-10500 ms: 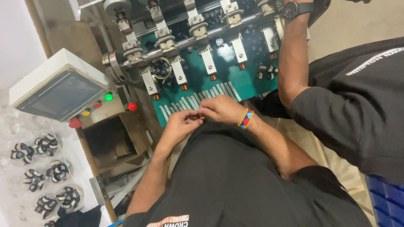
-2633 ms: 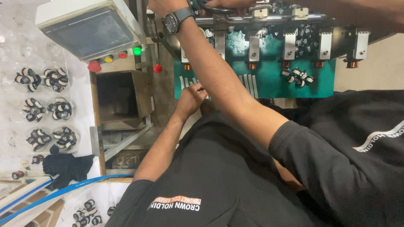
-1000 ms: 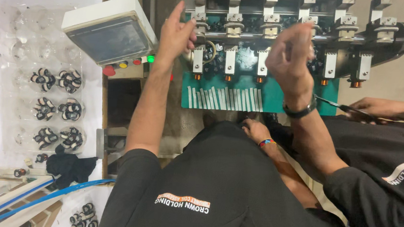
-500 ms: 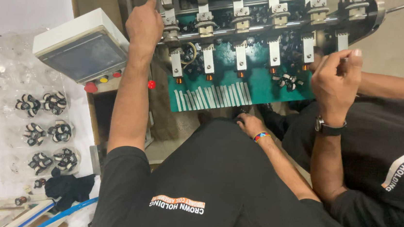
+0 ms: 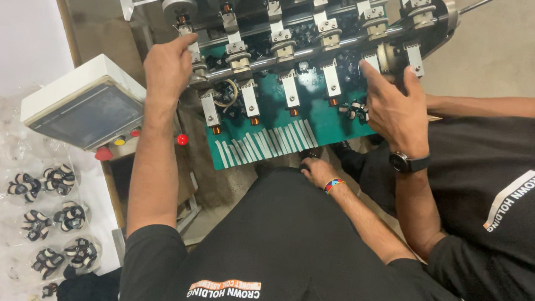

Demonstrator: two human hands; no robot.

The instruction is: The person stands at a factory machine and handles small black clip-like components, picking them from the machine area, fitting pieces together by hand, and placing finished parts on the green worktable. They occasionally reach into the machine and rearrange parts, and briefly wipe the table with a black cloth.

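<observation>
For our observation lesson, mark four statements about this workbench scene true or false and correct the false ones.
1. The left hand reaches up to the left end of the machine. True.
2. The right hand wears a wristwatch. False: it wears a colourful bracelet; the watch is on the co-worker's hand.
3. The machine's front panel is green with white stripes. True.
4. The control box with a screen stands right of the machine. False: it stands to its left.
</observation>
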